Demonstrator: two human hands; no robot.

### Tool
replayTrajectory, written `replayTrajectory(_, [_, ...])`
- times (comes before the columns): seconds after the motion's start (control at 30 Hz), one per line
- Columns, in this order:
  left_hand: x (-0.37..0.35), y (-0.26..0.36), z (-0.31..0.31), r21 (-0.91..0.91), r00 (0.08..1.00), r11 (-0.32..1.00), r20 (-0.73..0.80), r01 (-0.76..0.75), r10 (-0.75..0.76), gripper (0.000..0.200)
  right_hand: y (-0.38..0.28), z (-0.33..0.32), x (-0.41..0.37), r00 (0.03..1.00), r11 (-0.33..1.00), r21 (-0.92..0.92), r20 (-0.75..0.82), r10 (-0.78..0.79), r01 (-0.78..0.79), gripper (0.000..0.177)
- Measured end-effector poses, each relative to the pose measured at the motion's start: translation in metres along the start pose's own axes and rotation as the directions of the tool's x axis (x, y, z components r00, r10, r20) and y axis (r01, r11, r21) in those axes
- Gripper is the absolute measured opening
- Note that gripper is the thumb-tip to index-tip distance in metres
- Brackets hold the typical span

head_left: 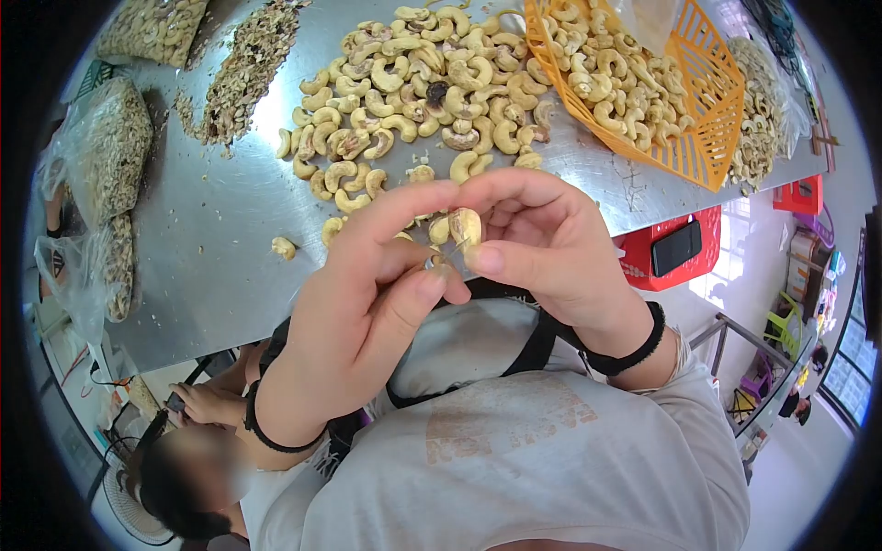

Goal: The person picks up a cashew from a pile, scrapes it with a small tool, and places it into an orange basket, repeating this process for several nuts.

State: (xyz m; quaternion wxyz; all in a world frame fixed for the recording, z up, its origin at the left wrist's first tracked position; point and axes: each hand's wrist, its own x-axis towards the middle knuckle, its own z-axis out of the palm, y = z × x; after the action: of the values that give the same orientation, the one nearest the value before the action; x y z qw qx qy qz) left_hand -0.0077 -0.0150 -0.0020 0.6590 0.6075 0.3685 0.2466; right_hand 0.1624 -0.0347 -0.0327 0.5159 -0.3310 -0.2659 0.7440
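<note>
While the right hand [547, 241] pinches a cashew [468, 226], left hand [363, 294] grips some tiny thing [429, 262], can't tell what.

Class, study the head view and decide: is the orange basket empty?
No, many pale cashews are heaped inside the orange basket.

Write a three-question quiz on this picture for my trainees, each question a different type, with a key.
1. Which hand's thumb presses against the lifted cashew?
2. True or false: the black phone lies among the loose nuts on the metal table.
3. Fill the gap: the orange basket holds ____.

Key:
1. The right hand.
2. False; the black phone lies on red plastic.
3. Cashews.
</note>
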Motion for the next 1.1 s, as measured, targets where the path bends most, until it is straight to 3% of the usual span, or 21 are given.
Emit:
replayTrajectory(0.13, [0.0006, 0.0025, -0.0026, -0.027, 0.999, 1.000, 0.042, -0.010, 0.011, 0.035, -0.0025, 0.0013, -0.0007, 1.000, 1.000, -0.005, 0.004, 0.002, -0.002, 0.029])
replayTrajectory(0.23, [0.0004, 0.0008, -0.0007, 0.029, 1.000, 0.999, -0.008, -0.028, 0.028, 0.035, 0.0011, 0.0005, -0.0014, 1.000, 1.000, -0.015, 0.000, -0.007, 0.007, 0.031])
replayTrajectory(0.4, [0.0032, 0.0015, -0.0009, 0.335, 0.986, 0.934, -0.061, -0.129, 0.158, 0.034, 0.0016, 0.0018, -0.0021, 0.996, 0.991, -0.105, -0.031, -0.086, 0.082, 0.034])
replayTrajectory(0.6, [0.0029, -0.0021, -0.0022, 0.523, 0.961, 0.828, -0.054, -0.203, 0.270, 0.032, 0.0059, -0.0006, -0.0022, 0.980, 0.959, -0.206, 0.008, -0.198, 0.195, 0.032])
replayTrajectory(0.63, [0.0028, -0.0032, -0.0027, 0.523, 0.961, 0.828, -0.054, -0.203, 0.270, 0.032, 0.0051, 0.0000, -0.0018, 0.981, 0.960, -0.203, 0.007, -0.195, 0.192, 0.032])
replayTrajectory(0.7, [0.0030, -0.0048, -0.0042, 0.242, 0.977, 0.963, -0.145, -0.117, 0.155, 0.034, 0.0042, 0.0003, -0.0012, 0.981, 0.961, -0.200, 0.008, -0.194, 0.191, 0.032])
replayTrajectory(0.8, [0.0031, -0.0039, -0.0023, 0.154, 0.982, 0.985, -0.157, -0.081, 0.105, 0.035, 0.0021, 0.0001, -0.0011, 0.990, 0.976, -0.168, -0.003, -0.142, 0.139, 0.033])
replayTrajectory(1.1, [0.0030, 0.0000, -0.0049, 0.278, 0.995, 0.960, -0.076, -0.037, 0.061, 0.038, 0.0030, -0.0002, -0.0026, 0.986, 0.966, -0.197, 0.009, -0.167, 0.165, 0.033])
